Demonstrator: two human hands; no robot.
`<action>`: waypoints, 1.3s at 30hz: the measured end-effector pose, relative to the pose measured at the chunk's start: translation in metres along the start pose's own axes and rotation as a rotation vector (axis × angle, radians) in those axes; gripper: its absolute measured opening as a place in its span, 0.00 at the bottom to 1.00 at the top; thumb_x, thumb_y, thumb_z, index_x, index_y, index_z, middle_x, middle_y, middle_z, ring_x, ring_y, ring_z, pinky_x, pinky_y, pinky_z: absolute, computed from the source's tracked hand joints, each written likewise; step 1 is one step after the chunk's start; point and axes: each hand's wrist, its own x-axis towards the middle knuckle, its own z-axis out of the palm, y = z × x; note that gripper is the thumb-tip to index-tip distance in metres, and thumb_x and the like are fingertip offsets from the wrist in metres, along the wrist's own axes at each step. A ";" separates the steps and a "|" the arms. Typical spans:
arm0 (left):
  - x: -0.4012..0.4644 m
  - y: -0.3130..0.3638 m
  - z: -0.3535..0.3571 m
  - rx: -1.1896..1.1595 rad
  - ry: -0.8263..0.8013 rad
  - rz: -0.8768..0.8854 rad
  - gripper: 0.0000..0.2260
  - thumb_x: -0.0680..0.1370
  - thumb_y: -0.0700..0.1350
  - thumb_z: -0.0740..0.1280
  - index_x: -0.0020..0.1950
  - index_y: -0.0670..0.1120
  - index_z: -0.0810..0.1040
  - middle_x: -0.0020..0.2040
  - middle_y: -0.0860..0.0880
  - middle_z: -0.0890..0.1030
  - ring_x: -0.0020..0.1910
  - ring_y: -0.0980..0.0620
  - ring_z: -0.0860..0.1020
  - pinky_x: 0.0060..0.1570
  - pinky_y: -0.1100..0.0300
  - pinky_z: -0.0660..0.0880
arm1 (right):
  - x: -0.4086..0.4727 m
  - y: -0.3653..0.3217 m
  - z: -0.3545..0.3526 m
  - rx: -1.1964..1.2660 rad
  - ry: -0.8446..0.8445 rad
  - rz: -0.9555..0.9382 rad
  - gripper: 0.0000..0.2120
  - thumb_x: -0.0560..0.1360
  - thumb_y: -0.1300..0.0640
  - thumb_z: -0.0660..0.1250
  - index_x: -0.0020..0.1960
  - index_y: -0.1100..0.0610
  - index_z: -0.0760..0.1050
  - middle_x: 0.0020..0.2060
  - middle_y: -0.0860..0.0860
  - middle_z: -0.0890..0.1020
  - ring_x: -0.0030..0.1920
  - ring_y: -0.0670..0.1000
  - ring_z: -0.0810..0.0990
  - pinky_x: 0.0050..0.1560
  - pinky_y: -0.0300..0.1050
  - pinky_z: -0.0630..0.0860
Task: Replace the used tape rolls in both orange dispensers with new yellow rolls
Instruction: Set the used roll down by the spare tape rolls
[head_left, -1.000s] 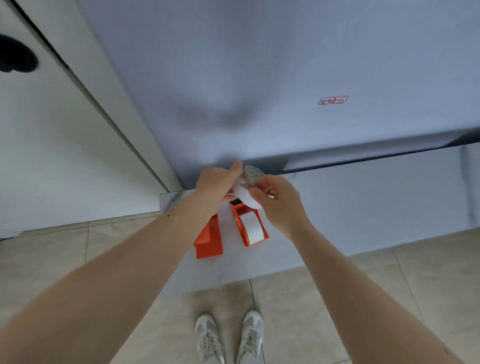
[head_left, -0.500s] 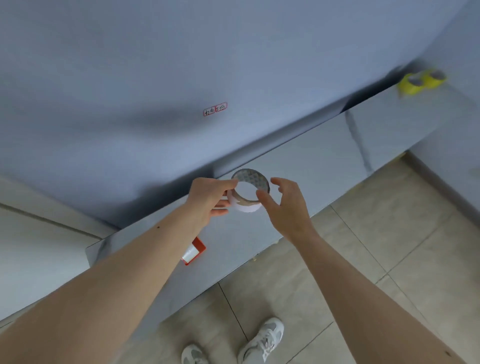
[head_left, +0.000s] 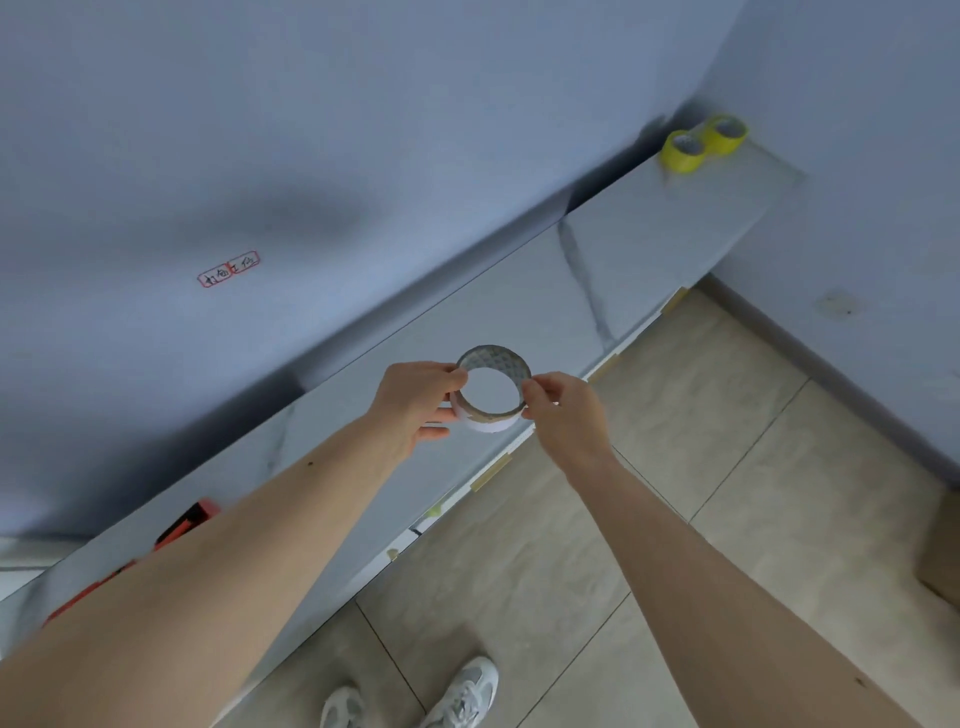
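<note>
A nearly used-up white tape roll (head_left: 492, 415) with a cardboard core hangs above the long grey counter (head_left: 649, 244). My left hand (head_left: 421, 400) grips its left rim and my right hand (head_left: 563, 410) pinches its right rim. Two new yellow rolls (head_left: 704, 143) stand side by side at the counter's far right end, against the wall. Only slivers of the orange dispensers (head_left: 189, 519) show at the lower left, mostly hidden behind my left forearm; a second orange strip (head_left: 88, 592) shows lower down.
A blue-grey wall with a small red-framed label (head_left: 228, 270) rises behind the counter. Another wall closes the right side. Beige floor tiles and my white shoes (head_left: 460, 691) lie below. A brown box edge (head_left: 943, 551) sits at the far right.
The view has swung right, away from the dispensers, bringing the yellow rolls closer. My right hand, open half a second ago, now pinches the roll's rim. The roll has left the dispensers' spot.
</note>
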 end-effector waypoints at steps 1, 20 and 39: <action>0.003 0.006 0.011 0.002 -0.005 0.007 0.10 0.76 0.45 0.70 0.57 0.47 0.82 0.52 0.45 0.84 0.42 0.49 0.84 0.45 0.52 0.81 | 0.007 0.002 -0.010 0.007 0.009 0.002 0.10 0.79 0.53 0.63 0.52 0.57 0.80 0.44 0.50 0.84 0.47 0.51 0.83 0.44 0.42 0.76; 0.111 0.144 0.183 0.160 -0.113 0.127 0.11 0.77 0.51 0.68 0.56 0.50 0.83 0.53 0.50 0.85 0.48 0.51 0.84 0.48 0.53 0.79 | 0.182 0.001 -0.158 0.070 0.150 0.087 0.09 0.78 0.53 0.64 0.50 0.54 0.82 0.44 0.49 0.85 0.49 0.49 0.82 0.52 0.45 0.78; 0.179 0.242 0.373 0.098 -0.044 0.059 0.11 0.76 0.52 0.71 0.53 0.47 0.78 0.50 0.49 0.84 0.45 0.56 0.82 0.55 0.52 0.77 | 0.350 0.030 -0.328 0.082 0.008 0.103 0.11 0.77 0.52 0.66 0.53 0.56 0.82 0.44 0.48 0.84 0.46 0.48 0.83 0.45 0.41 0.75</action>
